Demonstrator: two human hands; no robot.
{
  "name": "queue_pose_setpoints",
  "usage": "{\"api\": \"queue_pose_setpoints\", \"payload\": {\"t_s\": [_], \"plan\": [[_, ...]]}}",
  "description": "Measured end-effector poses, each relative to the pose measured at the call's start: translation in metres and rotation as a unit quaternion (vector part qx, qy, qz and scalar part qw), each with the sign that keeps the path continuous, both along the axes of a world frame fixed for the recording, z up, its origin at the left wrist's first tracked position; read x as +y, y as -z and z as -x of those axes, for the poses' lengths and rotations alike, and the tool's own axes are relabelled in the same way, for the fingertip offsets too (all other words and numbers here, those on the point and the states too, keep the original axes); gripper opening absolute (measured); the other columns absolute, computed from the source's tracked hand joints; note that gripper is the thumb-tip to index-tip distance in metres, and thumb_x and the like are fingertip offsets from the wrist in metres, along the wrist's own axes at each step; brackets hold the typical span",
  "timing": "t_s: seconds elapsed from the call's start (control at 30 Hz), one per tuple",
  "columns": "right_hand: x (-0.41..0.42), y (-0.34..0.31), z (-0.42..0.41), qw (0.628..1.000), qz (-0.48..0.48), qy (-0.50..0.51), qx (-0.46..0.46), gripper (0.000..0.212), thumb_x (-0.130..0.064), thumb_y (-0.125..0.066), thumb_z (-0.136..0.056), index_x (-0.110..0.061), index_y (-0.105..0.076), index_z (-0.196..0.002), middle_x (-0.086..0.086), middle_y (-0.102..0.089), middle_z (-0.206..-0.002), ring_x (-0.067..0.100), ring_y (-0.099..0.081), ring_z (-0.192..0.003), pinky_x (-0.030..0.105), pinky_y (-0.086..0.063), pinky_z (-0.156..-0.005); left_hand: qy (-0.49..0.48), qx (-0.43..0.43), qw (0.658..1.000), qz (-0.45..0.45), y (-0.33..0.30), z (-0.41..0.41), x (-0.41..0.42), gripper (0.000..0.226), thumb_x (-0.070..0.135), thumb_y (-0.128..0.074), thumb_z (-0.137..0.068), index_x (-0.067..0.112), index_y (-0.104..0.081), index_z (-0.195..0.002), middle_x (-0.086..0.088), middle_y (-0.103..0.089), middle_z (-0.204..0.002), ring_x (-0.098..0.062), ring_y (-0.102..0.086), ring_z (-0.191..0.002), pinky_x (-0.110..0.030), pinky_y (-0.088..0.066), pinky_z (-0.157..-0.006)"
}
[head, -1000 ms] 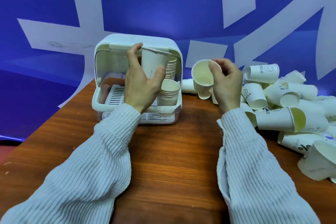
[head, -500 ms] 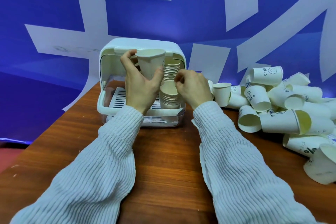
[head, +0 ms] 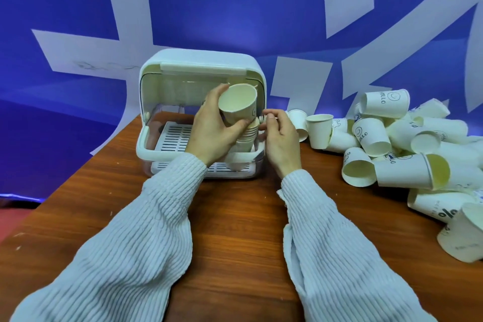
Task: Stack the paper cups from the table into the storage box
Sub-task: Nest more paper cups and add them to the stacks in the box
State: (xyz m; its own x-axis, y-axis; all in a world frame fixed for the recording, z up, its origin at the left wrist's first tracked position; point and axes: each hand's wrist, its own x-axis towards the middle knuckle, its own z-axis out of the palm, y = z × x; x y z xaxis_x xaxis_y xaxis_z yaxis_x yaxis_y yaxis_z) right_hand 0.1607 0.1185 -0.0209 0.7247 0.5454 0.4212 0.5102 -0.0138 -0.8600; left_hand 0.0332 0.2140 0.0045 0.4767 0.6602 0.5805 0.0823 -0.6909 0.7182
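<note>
Nearest: two ribbed pale sleeves [head: 146,219] reaching forward over a brown wooden table [head: 235,217]. Left hand [head: 214,128] at the box opening, fingers and thumb curled round a single cup [head: 239,102], tilted with its mouth toward the camera. Directly below that cup, a stack [head: 248,136] of nested cups standing at the right side of the box, its base hidden behind the front rail. Right hand [head: 281,138] just right of the stack, fingertips bent in against the upper rims; whether pinching or merely touching, cannot tell. To the right on the table, a loose pile [head: 397,144] of white printed cups, most lying on their sides, one upright cup [head: 319,131] at the pile's left edge. Farther back: white box [head: 201,65] with its clear front lid raised and a slotted tray [head: 172,136] on its floor. Behind everything, a blue wall [head: 261,8] with large white shapes.
</note>
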Motion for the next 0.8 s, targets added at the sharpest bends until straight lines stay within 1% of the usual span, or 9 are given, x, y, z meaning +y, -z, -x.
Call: {"api": "queue_pose_setpoints", "payload": {"t_s": [0.1, 0.2, 0.3, 0.37, 0.47, 0.57, 0.67, 0.73, 0.8], "plan": [[-0.002, 0.002, -0.004, 0.999, -0.031, 0.003, 0.026, 0.017, -0.031, -0.044, -0.109, -0.029, -0.06, -0.111, -0.002, -0.072, -0.093, 0.016, -0.071, -0.081, 0.037, -0.059, -0.08, -0.009, 0.062, 0.998, -0.016, 0.0, 0.001, -0.003, 0.076, 0.036, -0.076, -0.081, 0.018, -0.044, -0.148, -0.003, -0.052, -0.141, -0.019, -0.05, -0.128, -0.027, -0.039, -0.104], [-0.002, 0.005, -0.009, 0.998, -0.058, 0.027, 0.014, 0.018, -0.035, -0.045, -0.107, -0.029, -0.061, -0.109, -0.005, -0.072, -0.091, 0.014, -0.07, -0.084, 0.035, -0.057, -0.08, -0.03, 0.157, 0.985, -0.065, 0.004, 0.003, -0.004, 0.075, 0.06, -0.052, -0.081, 0.022, -0.048, -0.146, -0.004, -0.045, -0.138, -0.026, -0.042, -0.131, -0.042, -0.035, -0.11], [-0.003, 0.009, -0.014, 0.995, -0.078, 0.065, 0.015, 0.024, -0.039, -0.043, -0.107, -0.026, -0.063, -0.105, -0.008, -0.07, -0.087, 0.014, -0.068, -0.088, 0.037, -0.055, -0.084, -0.091, 0.243, 0.952, -0.161, 0.014, 0.004, -0.001, 0.076, 0.073, -0.026, -0.091, 0.026, -0.051, -0.145, -0.002, -0.042, -0.153, -0.027, -0.033, -0.141, -0.051, -0.026, -0.118], [-0.005, 0.014, -0.019, 0.992, -0.059, 0.112, -0.015, 0.025, -0.039, -0.043, -0.105, -0.026, -0.065, -0.105, -0.009, -0.069, -0.098, 0.015, -0.065, -0.096, 0.042, -0.054, -0.09, -0.103, 0.256, 0.946, -0.17, 0.018, 0.004, 0.0, 0.081, 0.076, -0.015, -0.094, 0.026, -0.049, -0.148, 0.0, -0.037, -0.161, -0.026, -0.03, -0.146, -0.053, -0.022, -0.121], [-0.004, 0.023, -0.035, 0.979, 0.067, 0.162, -0.108, 0.031, -0.025, -0.05, -0.101, -0.025, -0.064, -0.128, -0.002, -0.061, -0.135, 0.019, -0.053, -0.126, 0.044, -0.046, -0.109, -0.094, 0.242, 0.953, -0.158, 0.019, 0.003, -0.003, 0.083, 0.075, -0.01, -0.095, 0.026, -0.04, -0.155, -0.001, -0.03, -0.166, -0.025, -0.027, -0.149, -0.053, -0.019, -0.123], [0.0, 0.028, -0.053, 0.92, 0.282, 0.134, -0.236, 0.058, -0.021, -0.053, -0.099, -0.027, -0.04, -0.155, 0.003, -0.027, -0.168, 0.027, -0.021, -0.155, 0.046, -0.025, -0.125, -0.09, 0.231, 0.953, -0.173, 0.02, 0.001, -0.011, 0.078, 0.074, -0.013, -0.096, 0.031, -0.022, -0.161, -0.005, -0.02, -0.169, -0.025, -0.019, -0.153, -0.053, -0.012, -0.125], [0.003, 0.031, -0.071, 0.872, 0.369, 0.143, -0.289, 0.072, -0.017, -0.06, -0.096, -0.025, -0.027, -0.159, 0.008, -0.017, -0.171, 0.031, -0.008, -0.158, 0.045, -0.015, -0.127, -0.087, 0.227, 0.954, -0.177, 0.021, 0.0, -0.011, 0.075, 0.073, -0.018, -0.098, 0.032, -0.018, -0.161, -0.006, -0.02, -0.168, -0.026, -0.019, -0.153, -0.052, -0.011, -0.125], [-0.001, 0.031, -0.079, 0.839, 0.404, 0.163, -0.325, 0.074, -0.018, -0.064, -0.093, -0.022, -0.029, -0.159, 0.013, -0.033, -0.163, 0.033, -0.02, -0.155, 0.045, -0.022, -0.124, -0.088, 0.224, 0.954, -0.179, 0.022, -0.001, -0.011, 0.075, 0.073, -0.019, -0.098, 0.031, -0.02, -0.16, -0.006, -0.022, -0.168, -0.025, -0.02, -0.153, -0.052, -0.012, -0.125], [-0.008, 0.033, -0.086, 0.8, 0.424, 0.195, -0.377, 0.067, -0.018, -0.065, -0.089, -0.017, -0.041, -0.151, 0.015, -0.054, -0.142, 0.035, -0.043, -0.136, 0.045, -0.035, -0.11, -0.09, 0.222, 0.954, -0.18, 0.023, -0.001, -0.01, 0.074, 0.073, -0.021, -0.098, 0.031, -0.023, -0.16, -0.006, -0.024, -0.167, -0.024, -0.021, -0.153, -0.051, -0.012, -0.125]]}}
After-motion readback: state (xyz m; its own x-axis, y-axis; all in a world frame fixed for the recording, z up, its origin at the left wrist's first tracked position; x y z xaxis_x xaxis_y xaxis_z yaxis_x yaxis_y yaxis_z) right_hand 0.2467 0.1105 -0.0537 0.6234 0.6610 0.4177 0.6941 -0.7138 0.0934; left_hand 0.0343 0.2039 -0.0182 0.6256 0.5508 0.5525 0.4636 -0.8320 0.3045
